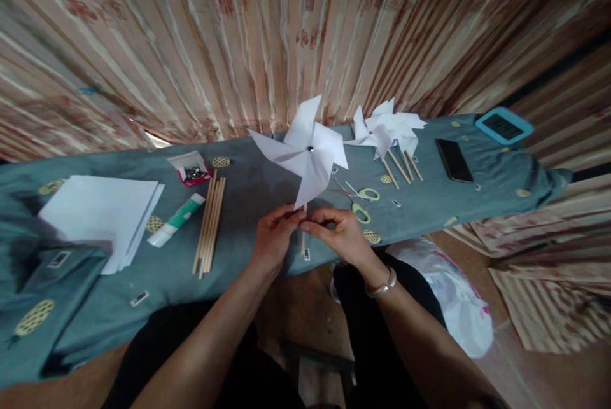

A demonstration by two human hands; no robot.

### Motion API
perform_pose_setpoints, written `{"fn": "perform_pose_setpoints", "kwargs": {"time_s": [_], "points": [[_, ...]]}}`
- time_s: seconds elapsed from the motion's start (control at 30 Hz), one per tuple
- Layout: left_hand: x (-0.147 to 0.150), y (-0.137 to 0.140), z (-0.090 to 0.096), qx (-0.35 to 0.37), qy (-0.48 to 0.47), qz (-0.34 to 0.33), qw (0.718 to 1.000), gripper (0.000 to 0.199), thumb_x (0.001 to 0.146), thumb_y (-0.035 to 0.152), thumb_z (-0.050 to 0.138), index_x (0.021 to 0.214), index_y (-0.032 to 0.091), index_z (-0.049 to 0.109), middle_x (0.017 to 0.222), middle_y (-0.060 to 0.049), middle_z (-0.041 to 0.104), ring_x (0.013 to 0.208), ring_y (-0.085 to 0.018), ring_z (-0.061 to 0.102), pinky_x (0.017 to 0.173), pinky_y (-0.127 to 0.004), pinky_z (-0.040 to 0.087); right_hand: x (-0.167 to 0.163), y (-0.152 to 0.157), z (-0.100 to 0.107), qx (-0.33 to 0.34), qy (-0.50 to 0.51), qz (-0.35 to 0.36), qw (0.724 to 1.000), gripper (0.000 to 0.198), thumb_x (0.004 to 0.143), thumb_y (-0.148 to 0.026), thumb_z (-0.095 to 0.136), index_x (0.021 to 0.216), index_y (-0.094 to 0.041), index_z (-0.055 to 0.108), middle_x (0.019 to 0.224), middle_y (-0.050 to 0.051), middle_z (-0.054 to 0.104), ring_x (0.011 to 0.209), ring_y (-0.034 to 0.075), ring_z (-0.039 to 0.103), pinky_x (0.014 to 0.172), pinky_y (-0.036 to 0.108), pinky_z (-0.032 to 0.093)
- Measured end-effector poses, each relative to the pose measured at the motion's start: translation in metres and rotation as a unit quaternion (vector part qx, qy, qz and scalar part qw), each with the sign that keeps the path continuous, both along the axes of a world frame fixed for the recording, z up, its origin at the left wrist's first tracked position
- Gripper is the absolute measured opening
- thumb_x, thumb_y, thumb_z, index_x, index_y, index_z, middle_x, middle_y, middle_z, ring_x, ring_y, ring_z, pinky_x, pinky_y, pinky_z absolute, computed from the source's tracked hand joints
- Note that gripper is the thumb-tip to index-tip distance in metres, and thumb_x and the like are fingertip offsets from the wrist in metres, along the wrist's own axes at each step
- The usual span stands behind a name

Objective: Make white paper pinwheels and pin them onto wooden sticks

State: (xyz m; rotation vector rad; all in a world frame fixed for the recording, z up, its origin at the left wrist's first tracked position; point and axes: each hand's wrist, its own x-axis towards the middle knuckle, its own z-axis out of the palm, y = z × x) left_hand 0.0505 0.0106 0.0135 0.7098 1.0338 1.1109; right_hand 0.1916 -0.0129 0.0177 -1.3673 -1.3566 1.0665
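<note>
Head view: left hand (274, 236) and right hand (337, 232) pinch the pinwheel (298, 158) by its stick (303, 242) at the table (248, 189)'s near edge—upward slips could crease blades (312, 186)!

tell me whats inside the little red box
The open red box holds a heap of small shiny metal pieces, too small here to identify surely. What lies beneath the heap is covered and can't be seen.
</note>
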Motion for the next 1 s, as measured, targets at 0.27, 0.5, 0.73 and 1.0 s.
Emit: {"fn": "perform_pose_setpoints", "kwargs": {"time_s": [0.27, 0.5, 0.73, 1.0], "points": [[0.000, 0.002, 0.006, -0.034, -0.077, 0.012, 0.996, 0.034, 0.045, 0.033, 0.094, 0.071, 0.018, 0.079, 0.074, -0.002, 0.075, 0.073, -0.013, 0.064, 0.078, -0.026, 0.047, -0.012, -0.004, -0.002, 0.009, -0.009, 0.009, 1.000, 0.035, 0.074, -0.052, 0.078, 0.066, -0.019, 0.070, 0.062, -0.001, 0.067, 0.060, 0.012, 0.058, 0.060, 0.025, 0.046], [0.003, 0.001, 0.007, -0.021, -0.089, 0.013, 0.996, 0.035, 0.047, 0.035, 0.094, 0.074, 0.018, 0.079, 0.078, -0.003, 0.076, 0.077, -0.014, 0.064, 0.080, -0.027, 0.047, -0.010, -0.004, -0.003, 0.007, -0.025, -0.020, 0.999, 0.038, 0.078, -0.055, 0.072, 0.068, -0.018, 0.071, 0.061, 0.000, 0.064, 0.057, 0.012, 0.053, 0.058, 0.025, 0.043], [0.001, 0.001, 0.010, 0.004, -0.040, 0.018, 0.999, 0.033, 0.051, 0.037, 0.091, 0.078, 0.020, 0.080, 0.084, -0.004, 0.076, 0.082, -0.016, 0.063, 0.083, -0.029, 0.046, 0.026, 0.009, 0.018, 0.019, -0.119, -0.056, 0.991, 0.035, 0.076, -0.054, 0.072, 0.071, -0.019, 0.072, 0.061, -0.001, 0.065, 0.055, 0.012, 0.052, 0.054, 0.024, 0.039], [-0.001, -0.001, 0.012, 0.025, -0.047, 0.008, 0.999, 0.028, 0.054, 0.035, 0.087, 0.077, 0.022, 0.080, 0.081, -0.003, 0.075, 0.081, -0.016, 0.062, 0.084, -0.030, 0.046, 0.115, 0.037, 0.046, -0.018, -0.373, -0.080, 0.924, 0.042, 0.079, -0.059, 0.063, 0.072, -0.019, 0.073, 0.062, 0.002, 0.068, 0.054, 0.014, 0.054, 0.053, 0.027, 0.035]]}}
